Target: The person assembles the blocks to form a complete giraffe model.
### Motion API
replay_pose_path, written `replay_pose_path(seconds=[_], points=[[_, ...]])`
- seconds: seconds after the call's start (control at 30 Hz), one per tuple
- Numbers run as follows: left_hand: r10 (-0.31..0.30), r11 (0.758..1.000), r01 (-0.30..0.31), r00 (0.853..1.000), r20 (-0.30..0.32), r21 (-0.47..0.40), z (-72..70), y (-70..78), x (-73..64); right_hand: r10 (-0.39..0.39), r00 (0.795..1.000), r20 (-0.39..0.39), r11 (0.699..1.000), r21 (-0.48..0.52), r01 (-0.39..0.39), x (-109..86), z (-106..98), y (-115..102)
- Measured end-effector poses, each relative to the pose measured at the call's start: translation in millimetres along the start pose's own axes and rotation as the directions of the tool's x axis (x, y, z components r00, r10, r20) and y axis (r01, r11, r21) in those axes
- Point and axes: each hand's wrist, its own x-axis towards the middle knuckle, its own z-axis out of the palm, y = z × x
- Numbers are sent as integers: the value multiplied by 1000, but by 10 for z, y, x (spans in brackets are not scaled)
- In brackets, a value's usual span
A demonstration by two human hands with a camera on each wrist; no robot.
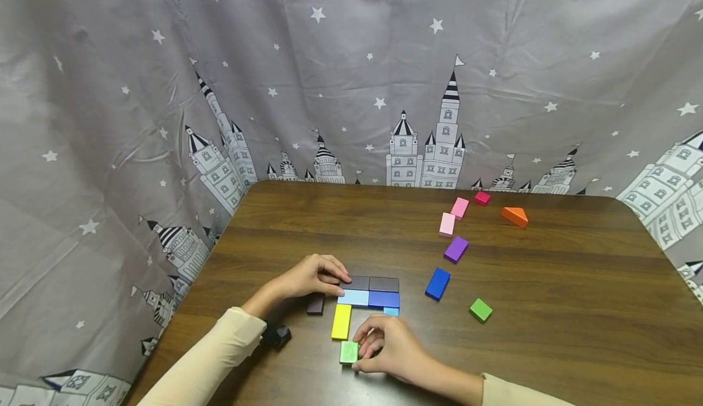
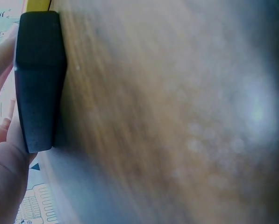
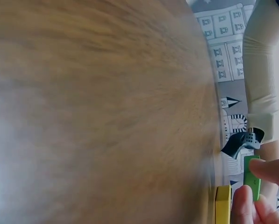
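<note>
My right hand pinches a small green square block between thumb and fingertips, just below a yellow block. In the right wrist view the same green block is seen edge-on between the fingers, beside the yellow block. The left hand rests its fingertips at the left end of a dark grey block and a light blue block. Another grey block and a blue block adjoin these. A second light blue block is partly hidden by my right hand.
A dark block lies under the left wrist and looms large in the left wrist view. To the right are scattered a blue block, a purple one, pink ones, a red one, an orange triangle and another green block.
</note>
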Motion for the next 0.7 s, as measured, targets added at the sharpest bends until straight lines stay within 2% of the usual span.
replay_pose_path(seconds=[0.23, 0.7], points=[[-6, 1000, 6, 1000, 0, -7, -10, -4, 8, 40, 999, -27, 999, -25, -40, 138, 79, 0], [-1, 1000, 2, 1000, 5, -10, -4, -9, 9, 39, 998, -45, 993, -109, -43, 245, 164, 67]])
